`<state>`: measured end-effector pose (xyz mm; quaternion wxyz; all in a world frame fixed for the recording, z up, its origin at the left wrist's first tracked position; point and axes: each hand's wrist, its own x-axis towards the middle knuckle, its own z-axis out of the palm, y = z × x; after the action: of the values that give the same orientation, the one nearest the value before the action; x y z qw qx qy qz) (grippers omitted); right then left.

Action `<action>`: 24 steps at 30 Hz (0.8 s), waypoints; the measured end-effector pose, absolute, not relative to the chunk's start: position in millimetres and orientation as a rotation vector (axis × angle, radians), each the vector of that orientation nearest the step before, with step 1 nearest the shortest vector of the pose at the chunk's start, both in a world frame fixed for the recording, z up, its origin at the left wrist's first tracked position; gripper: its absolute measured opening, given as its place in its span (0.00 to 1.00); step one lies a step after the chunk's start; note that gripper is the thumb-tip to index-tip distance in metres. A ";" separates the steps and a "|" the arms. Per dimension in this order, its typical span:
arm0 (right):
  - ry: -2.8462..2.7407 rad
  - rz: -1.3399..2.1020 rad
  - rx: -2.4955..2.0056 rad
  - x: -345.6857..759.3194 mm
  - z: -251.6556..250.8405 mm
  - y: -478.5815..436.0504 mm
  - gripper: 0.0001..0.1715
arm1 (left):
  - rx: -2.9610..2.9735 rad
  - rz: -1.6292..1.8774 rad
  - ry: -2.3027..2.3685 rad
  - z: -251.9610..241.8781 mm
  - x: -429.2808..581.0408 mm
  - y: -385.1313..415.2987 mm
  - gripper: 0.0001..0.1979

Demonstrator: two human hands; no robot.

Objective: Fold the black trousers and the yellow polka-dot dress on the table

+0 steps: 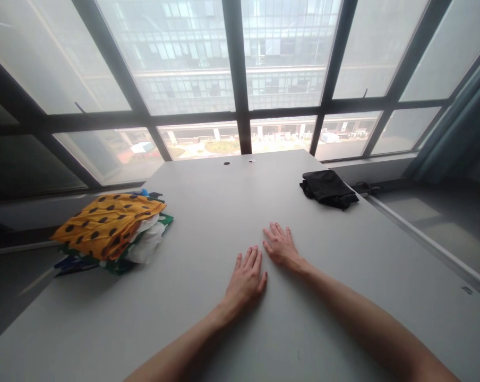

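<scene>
My left hand [246, 278] lies flat on the grey table [208, 212], palm down, fingers stretched out and holding nothing. Just to its right and a little farther away, my right hand [280, 245] also rests flat on the table with its fingers spread, empty. The two hands sit close together near the table's middle, almost touching. Both forearms reach in from the bottom edge. A folded black cloth [328, 188] lies at the far right of the table, well beyond my right hand. A pile of cloths [110, 231] topped by an orange one with dark spots sits at the left edge.
Large windows [192, 58] with dark frames stand right behind the table's far edge. Two small round holes [226, 163] are in the tabletop near that edge. A blue-grey curtain [459, 127] hangs at the right. A floor rail [423, 239] runs along the table's right side.
</scene>
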<state>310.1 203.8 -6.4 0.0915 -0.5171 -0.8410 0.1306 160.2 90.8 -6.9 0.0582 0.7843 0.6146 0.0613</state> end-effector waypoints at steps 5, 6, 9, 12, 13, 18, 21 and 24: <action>-2.528 0.374 -1.551 310.6 -3.9 203.6 0.33 | 2.374 0.227 1.851 -9.9 159.0 90.5 0.32; -2.530 0.372 -1.555 310.9 -3.9 203.1 0.33 | 2.370 0.237 1.846 -10.4 159.1 89.9 0.33; -2.529 0.343 -1.567 311.9 -6.0 202.4 0.32 | 2.360 0.275 1.825 -11.3 159.5 87.9 0.33; -2.530 0.294 -1.562 313.0 -10.5 203.4 0.32 | 2.355 0.305 1.812 -12.1 159.9 86.7 0.34; -2.533 0.277 -1.557 313.3 -12.1 203.8 0.32 | 2.354 0.312 1.811 -12.3 160.0 86.3 0.34; -2.553 0.206 -1.545 315.6 -19.1 204.4 0.32 | 2.373 0.333 1.802 -11.7 161.4 82.7 0.35; -2.549 0.170 -1.539 317.5 -25.3 205.9 0.32 | 2.385 0.356 1.785 -10.5 161.7 80.9 0.35; -2.549 0.140 -1.514 319.0 -33.4 209.9 0.32 | 2.373 0.384 1.776 -9.9 161.5 80.2 0.35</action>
<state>319.0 209.9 -33.4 0.0866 -0.5081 -0.8556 0.0470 161.5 80.2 -9.9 0.0766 0.7916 0.5925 0.1281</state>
